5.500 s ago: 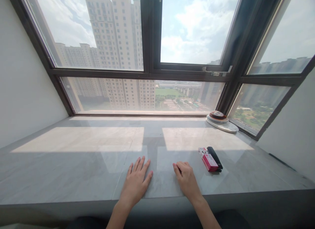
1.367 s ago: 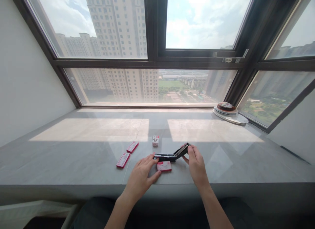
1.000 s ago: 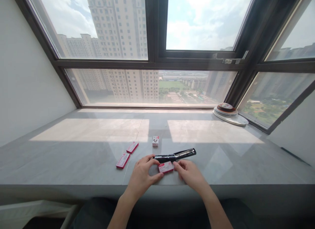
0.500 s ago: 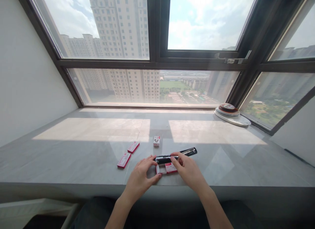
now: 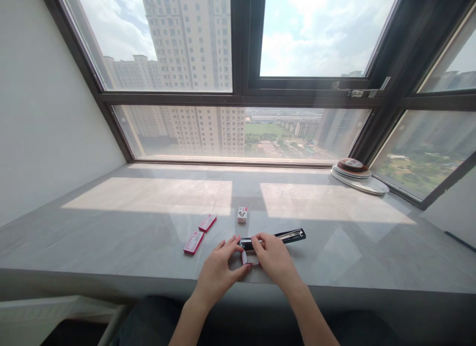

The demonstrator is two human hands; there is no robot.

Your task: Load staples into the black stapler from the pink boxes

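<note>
An opened black stapler [image 5: 292, 235] lies on the sill, its metal channel showing at the right. My left hand [image 5: 219, 266] curls round the left end of a small red-and-white box [image 5: 244, 258], thumb at the near side; its fingertips reach the stapler's left end. The box looks open, with a pale inside. Over the stapler's middle is my right hand [image 5: 273, 259], fingers pinched together; what they hold, if anything, is hidden. This hand also covers the box's right part.
Two flat pink-and-white boxes [image 5: 194, 242] lie to the left. A small white box [image 5: 242, 214] stands beyond the stapler. Stacked round plates [image 5: 359, 180] sit in the far right corner by the window frame [image 5: 238, 99]. The marble sill [image 5: 122, 247] ends just in front of my hands.
My right hand has shifted left along the stapler and now hides the red-and-white part of the box. The left hand keeps its place round the box end. The whole view has shifted slightly.
</note>
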